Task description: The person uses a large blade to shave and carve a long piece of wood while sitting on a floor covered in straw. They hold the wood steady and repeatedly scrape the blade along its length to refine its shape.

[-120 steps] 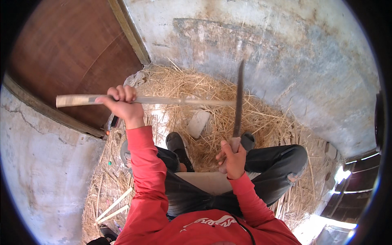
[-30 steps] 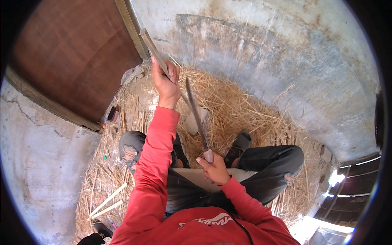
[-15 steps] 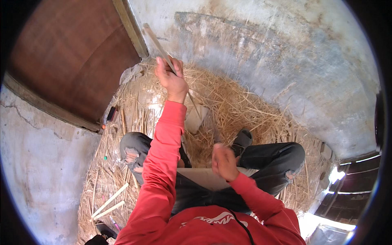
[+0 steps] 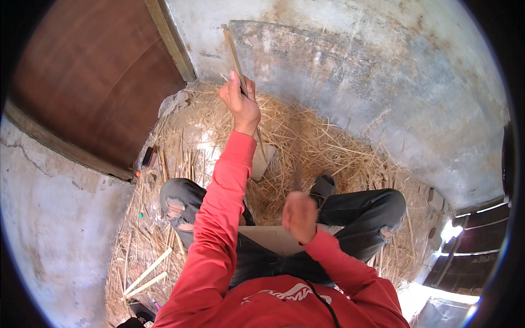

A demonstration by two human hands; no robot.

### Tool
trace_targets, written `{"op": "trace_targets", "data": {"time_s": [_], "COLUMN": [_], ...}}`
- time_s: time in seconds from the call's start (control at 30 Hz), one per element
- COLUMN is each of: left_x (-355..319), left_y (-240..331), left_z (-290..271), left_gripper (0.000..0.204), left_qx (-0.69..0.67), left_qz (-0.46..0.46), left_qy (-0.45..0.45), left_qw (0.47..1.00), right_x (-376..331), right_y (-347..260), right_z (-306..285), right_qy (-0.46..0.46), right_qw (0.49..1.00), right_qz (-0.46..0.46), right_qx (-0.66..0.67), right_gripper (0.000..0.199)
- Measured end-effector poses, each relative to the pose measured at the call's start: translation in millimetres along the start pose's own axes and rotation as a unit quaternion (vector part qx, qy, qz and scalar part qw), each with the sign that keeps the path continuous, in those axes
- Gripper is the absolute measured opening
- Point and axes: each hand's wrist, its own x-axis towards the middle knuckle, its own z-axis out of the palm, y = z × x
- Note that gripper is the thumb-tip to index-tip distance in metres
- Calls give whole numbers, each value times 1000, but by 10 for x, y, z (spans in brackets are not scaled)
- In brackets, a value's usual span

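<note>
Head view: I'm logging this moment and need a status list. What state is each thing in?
Left hand: raised at arm's length, closed on the stick.
Stick: held upright, pointing toward the wall.
Right hand: blurred, closed near the lap; what it grips is unclear.
Flat board: lying across the lap.
Loose sticks: lying on the straw.
Jeans: torn at the knee.

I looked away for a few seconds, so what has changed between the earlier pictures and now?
The left hand has swung the pale stick from lying crosswise to pointing away, toward the wall. The right hand has come down to the lap; it is blurred, and the long blade it held upright barely shows. The person stays seated on the straw, the left hand still gripping the stick.
</note>
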Motion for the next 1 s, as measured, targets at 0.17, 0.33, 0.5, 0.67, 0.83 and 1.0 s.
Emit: {"op": "trace_targets", "data": {"time_s": [0.17,0.33,0.5,0.67,0.83,1.0], "left_x": [65,106,72,87,105,85], "left_y": [-27,141,285,187,-1,-119], "left_z": [-136,-112,-62,-4,67,95], "left_gripper": [50,58,58,57,57,65], "left_qx": [-21,-18,25,13,-14,-37], "left_qz": [-11,-55,-68,-73,-45,-66], "left_qy": [14,-10,-4,6,24,26], "left_qw": [1000,998,997,997,999,997], "right_x": [18,268,290,230,213,97], "right_y": [60,-677,-966,-795,-801,-593], "right_z": [-216,-275,-169,-69,-46,52], "right_qy": [86,77,53,10,0,7], "right_qw": [922,974,978,976,976,988], "right_qz": [365,142,81,163,187,80], "right_qx": [97,156,186,142,109,133], "right_gripper": [53,58,58,55,56,50]}}
